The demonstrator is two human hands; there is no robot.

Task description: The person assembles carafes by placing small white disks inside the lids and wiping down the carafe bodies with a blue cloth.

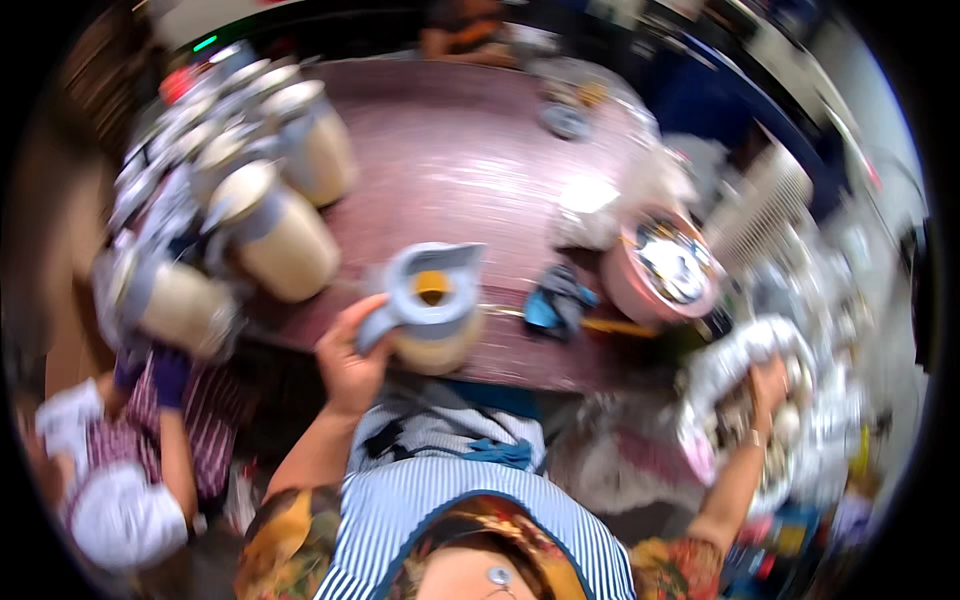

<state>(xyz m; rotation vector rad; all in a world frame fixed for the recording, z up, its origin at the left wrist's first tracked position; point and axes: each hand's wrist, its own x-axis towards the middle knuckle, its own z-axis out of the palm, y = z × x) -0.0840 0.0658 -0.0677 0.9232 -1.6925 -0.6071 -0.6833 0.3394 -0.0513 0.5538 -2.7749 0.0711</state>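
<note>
My left hand (pixel 350 355) is closed round the grey handle of a cream jug (pixel 437 350), which stands upright at the table's near edge. The jug has a grey collar with a pointed spout, and its open mouth shows something orange-yellow inside. Off to the right, my right hand (pixel 768 385) reaches down into a container lined with clear plastic (pixel 705 375). Pale round pieces (pixel 788 425) lie in it, too blurred to name. The fingers of that hand are blurred among them, so any grip is hidden.
Several similar cream jugs (pixel 285 245) crowd the table's left side. Right of my jug are a blue and dark cloth (pixel 560 300) and a pink tub (pixel 630 285) of shiny pieces. A co-worker in a white cap (pixel 125 515) is at lower left; another person (pixel 470 35) sits across the table (pixel 430 150).
</note>
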